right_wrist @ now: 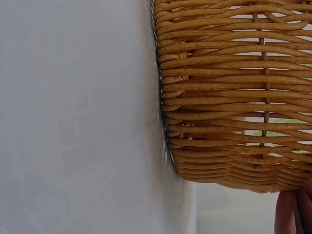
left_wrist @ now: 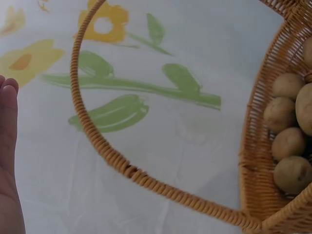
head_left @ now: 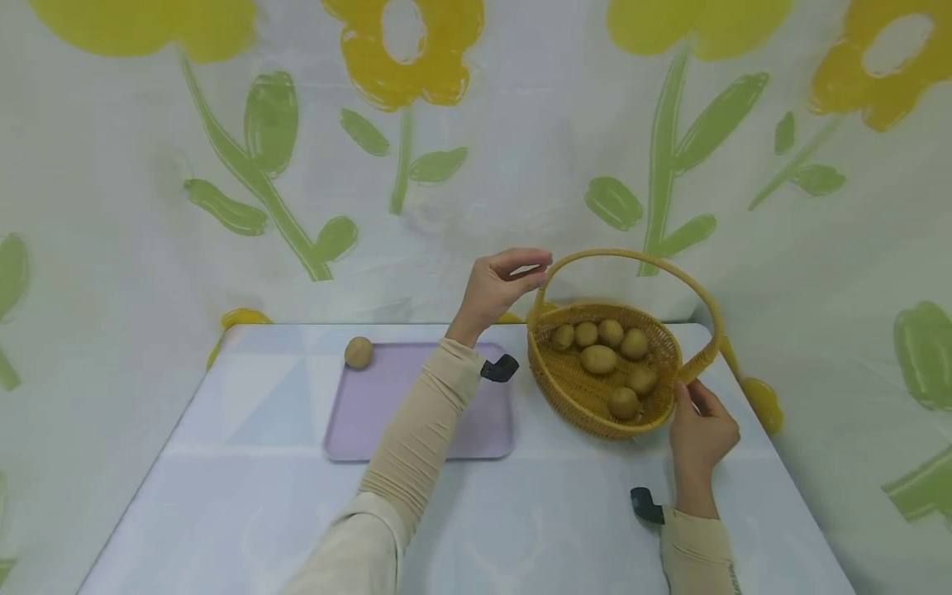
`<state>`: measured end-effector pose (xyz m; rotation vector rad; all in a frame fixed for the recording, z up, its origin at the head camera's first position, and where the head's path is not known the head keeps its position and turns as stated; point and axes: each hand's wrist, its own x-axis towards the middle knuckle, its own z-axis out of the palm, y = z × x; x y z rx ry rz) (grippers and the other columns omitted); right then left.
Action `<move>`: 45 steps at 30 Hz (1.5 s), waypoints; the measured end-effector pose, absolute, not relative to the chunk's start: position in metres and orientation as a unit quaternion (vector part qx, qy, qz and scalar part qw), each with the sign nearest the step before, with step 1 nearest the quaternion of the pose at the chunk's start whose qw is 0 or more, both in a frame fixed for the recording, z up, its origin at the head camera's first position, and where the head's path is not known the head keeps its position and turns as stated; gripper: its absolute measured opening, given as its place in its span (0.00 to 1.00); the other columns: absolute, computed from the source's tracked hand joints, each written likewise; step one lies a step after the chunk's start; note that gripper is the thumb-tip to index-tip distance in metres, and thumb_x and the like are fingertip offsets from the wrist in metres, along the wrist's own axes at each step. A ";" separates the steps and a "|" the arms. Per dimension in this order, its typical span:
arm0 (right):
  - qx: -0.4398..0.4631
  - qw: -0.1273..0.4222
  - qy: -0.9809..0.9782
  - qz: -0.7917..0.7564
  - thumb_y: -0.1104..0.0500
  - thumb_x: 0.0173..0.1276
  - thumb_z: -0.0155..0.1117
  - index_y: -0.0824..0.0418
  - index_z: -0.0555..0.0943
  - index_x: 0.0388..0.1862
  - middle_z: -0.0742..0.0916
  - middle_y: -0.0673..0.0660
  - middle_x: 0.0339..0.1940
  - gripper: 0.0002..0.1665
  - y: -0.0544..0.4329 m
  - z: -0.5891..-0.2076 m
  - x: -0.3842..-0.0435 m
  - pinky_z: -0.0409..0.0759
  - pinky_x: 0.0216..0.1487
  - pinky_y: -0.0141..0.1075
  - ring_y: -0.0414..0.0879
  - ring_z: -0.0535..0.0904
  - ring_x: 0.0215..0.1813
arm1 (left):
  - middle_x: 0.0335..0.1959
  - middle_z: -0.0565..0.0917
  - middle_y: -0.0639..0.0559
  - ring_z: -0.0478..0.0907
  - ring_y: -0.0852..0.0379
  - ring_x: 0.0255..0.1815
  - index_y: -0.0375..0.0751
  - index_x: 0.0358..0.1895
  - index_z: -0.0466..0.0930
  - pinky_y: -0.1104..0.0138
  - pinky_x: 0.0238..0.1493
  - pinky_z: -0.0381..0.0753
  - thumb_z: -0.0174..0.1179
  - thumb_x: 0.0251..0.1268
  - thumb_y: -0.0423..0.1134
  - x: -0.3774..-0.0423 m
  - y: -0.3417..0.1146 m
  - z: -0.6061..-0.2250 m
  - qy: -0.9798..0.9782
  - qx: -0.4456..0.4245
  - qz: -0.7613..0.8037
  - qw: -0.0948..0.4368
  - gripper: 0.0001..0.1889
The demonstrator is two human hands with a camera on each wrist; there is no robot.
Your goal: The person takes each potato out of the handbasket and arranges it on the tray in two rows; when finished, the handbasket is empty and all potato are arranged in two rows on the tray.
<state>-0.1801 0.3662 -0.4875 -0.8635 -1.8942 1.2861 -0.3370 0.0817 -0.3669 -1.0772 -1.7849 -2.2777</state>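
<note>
A wicker basket (head_left: 573, 405) with a tall arched handle (head_left: 630, 253) sits at the back right of the table, with several potatoes (head_left: 598, 359) inside. My right hand (head_left: 704, 426) pinches its rim where the handle joins on the right side; fingers (right_wrist: 285, 214) show at the rim in the right wrist view. Beside the handle's left part is my left hand (head_left: 506, 285), thumb and fingers extended and holding nothing. In the left wrist view, the left hand's fingers (left_wrist: 9, 112) stand apart from the handle.
A lilac tray (head_left: 476, 430) lies left of the basket, partly behind my left forearm. One round potato (head_left: 359, 353) is at the tray's far left corner. Behind the white table (head_left: 223, 512) hangs a flower-printed cloth (head_left: 506, 165).
</note>
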 end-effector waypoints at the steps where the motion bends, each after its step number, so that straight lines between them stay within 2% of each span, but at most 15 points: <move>1: -0.330 0.341 -0.729 0.494 0.53 0.70 0.71 0.63 0.87 0.55 0.89 0.63 0.55 0.19 0.366 -0.487 -0.181 0.83 0.50 0.19 0.29 0.85 0.50 | 0.49 0.90 0.52 0.87 0.50 0.53 0.21 0.52 0.82 0.56 0.57 0.88 0.67 0.61 0.20 -0.337 0.083 -0.368 -0.576 -0.348 -0.739 0.026 0.16; 3: -0.328 0.340 -0.732 0.491 0.53 0.71 0.71 0.62 0.87 0.55 0.89 0.63 0.55 0.19 0.365 -0.486 -0.182 0.83 0.50 0.19 0.31 0.85 0.51 | 0.49 0.90 0.51 0.87 0.47 0.54 0.20 0.52 0.82 0.56 0.57 0.88 0.67 0.60 0.20 -0.338 0.086 -0.369 -0.574 -0.347 -0.741 0.025 0.16; 8: -0.334 0.325 -0.742 0.482 0.51 0.72 0.69 0.60 0.87 0.56 0.89 0.60 0.56 0.20 0.364 -0.484 -0.183 0.83 0.50 0.19 0.38 0.87 0.55 | 0.50 0.90 0.47 0.81 0.30 0.58 0.21 0.52 0.82 0.57 0.58 0.87 0.68 0.60 0.21 -0.339 0.093 -0.372 -0.578 -0.338 -0.743 0.017 0.16; 10: -0.334 0.323 -0.742 0.483 0.51 0.72 0.69 0.61 0.86 0.57 0.89 0.61 0.56 0.20 0.364 -0.485 -0.183 0.83 0.50 0.20 0.40 0.87 0.56 | 0.50 0.90 0.46 0.80 0.29 0.59 0.22 0.52 0.83 0.57 0.58 0.87 0.68 0.60 0.21 -0.339 0.096 -0.374 -0.581 -0.335 -0.741 0.011 0.16; 14: -0.335 0.329 -0.737 0.486 0.53 0.71 0.70 0.62 0.86 0.56 0.89 0.62 0.56 0.20 0.365 -0.488 -0.180 0.83 0.49 0.18 0.40 0.87 0.56 | 0.52 0.89 0.40 0.84 0.37 0.57 0.22 0.52 0.83 0.57 0.59 0.87 0.67 0.61 0.21 -0.337 0.105 -0.379 -0.591 -0.342 -0.730 -0.002 0.16; 17: -0.332 0.338 -0.735 0.486 0.54 0.71 0.70 0.63 0.87 0.56 0.89 0.62 0.55 0.19 0.365 -0.489 -0.179 0.82 0.47 0.16 0.35 0.86 0.52 | 0.54 0.87 0.35 0.86 0.47 0.55 0.23 0.52 0.83 0.59 0.60 0.87 0.67 0.62 0.22 -0.336 0.112 -0.383 -0.600 -0.350 -0.719 -0.013 0.15; 23: -0.309 0.357 -0.731 0.492 0.55 0.71 0.70 0.65 0.87 0.54 0.89 0.66 0.53 0.18 0.365 -0.490 -0.178 0.79 0.44 0.13 0.20 0.81 0.43 | 0.56 0.84 0.30 0.86 0.47 0.55 0.24 0.53 0.84 0.60 0.60 0.86 0.67 0.64 0.23 -0.336 0.127 -0.394 -0.600 -0.370 -0.708 -0.042 0.15; 27: -0.309 0.355 -0.732 0.493 0.54 0.71 0.70 0.65 0.87 0.54 0.88 0.66 0.54 0.19 0.364 -0.490 -0.178 0.79 0.43 0.12 0.18 0.79 0.42 | 0.56 0.85 0.31 0.86 0.46 0.55 0.24 0.52 0.84 0.61 0.59 0.87 0.67 0.65 0.25 -0.337 0.136 -0.400 -0.602 -0.369 -0.706 -0.059 0.14; 34: -0.319 0.343 -0.729 0.499 0.54 0.71 0.70 0.65 0.87 0.55 0.88 0.65 0.55 0.19 0.364 -0.489 -0.177 0.80 0.46 0.14 0.23 0.82 0.46 | 0.57 0.84 0.32 0.84 0.38 0.57 0.26 0.54 0.84 0.63 0.60 0.86 0.66 0.67 0.27 -0.339 0.147 -0.407 -0.606 -0.363 -0.704 -0.066 0.14; 38: -0.322 0.342 -0.729 0.498 0.54 0.71 0.70 0.64 0.87 0.55 0.88 0.65 0.55 0.19 0.364 -0.488 -0.178 0.80 0.46 0.14 0.24 0.83 0.46 | 0.57 0.86 0.37 0.85 0.42 0.57 0.30 0.54 0.85 0.65 0.60 0.86 0.67 0.68 0.31 -0.340 0.151 -0.409 -0.622 -0.344 -0.700 -0.070 0.14; 45: -0.317 0.356 -0.726 0.495 0.56 0.70 0.70 0.65 0.87 0.53 0.89 0.66 0.53 0.17 0.363 -0.489 -0.179 0.80 0.44 0.13 0.19 0.80 0.41 | 0.55 0.88 0.45 0.87 0.55 0.53 0.35 0.53 0.87 0.67 0.59 0.86 0.69 0.67 0.36 -0.345 0.161 -0.414 -0.628 -0.308 -0.711 -0.068 0.14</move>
